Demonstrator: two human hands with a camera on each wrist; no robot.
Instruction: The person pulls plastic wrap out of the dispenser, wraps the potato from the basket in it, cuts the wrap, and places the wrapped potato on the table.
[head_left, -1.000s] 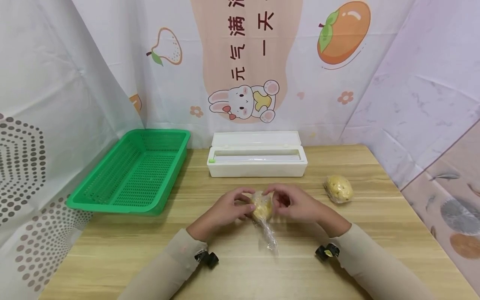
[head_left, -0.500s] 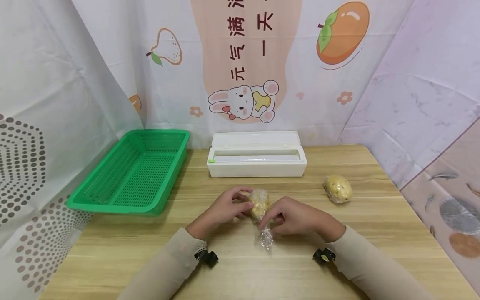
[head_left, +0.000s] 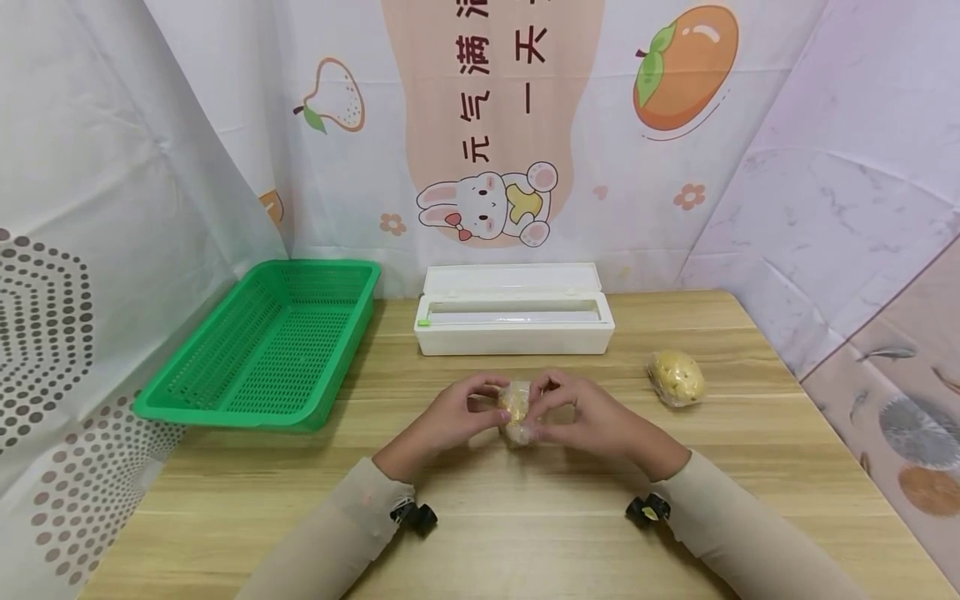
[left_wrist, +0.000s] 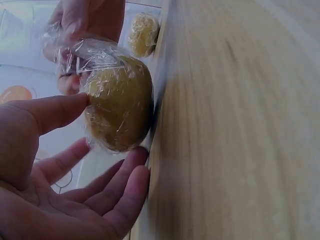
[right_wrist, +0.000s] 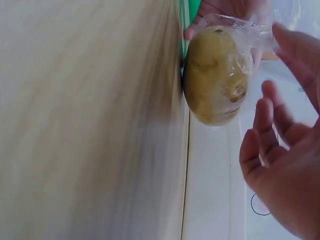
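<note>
A potato [head_left: 514, 404] wrapped in cling film rests on the table between the two hands, large in both wrist views. My left hand [head_left: 459, 412] holds it from the left, the thumb against its upper side and fingertips near its base in the left wrist view. From the right, my right hand [head_left: 596, 419] pinches the loose cling film [left_wrist: 95, 54] gathered at the near end of the potato. That film lies bunched up against the potato. The right hand's other fingers are bent, apart from the potato [right_wrist: 212, 75] in the right wrist view.
Another film-wrapped potato [head_left: 678, 377] lies to the right. Behind the hands stands a white cling film box [head_left: 516, 340] with its lid up and a roll inside. A green plastic basket [head_left: 348, 367] is at the left. A printed curtain [head_left: 637, 208] hangs behind the wooden table [head_left: 480, 533].
The twisted film tail that stretched toward the near edge is now folded up against the potato. My right hand went down to the tail, then back up. The left hand stayed in place.
</note>
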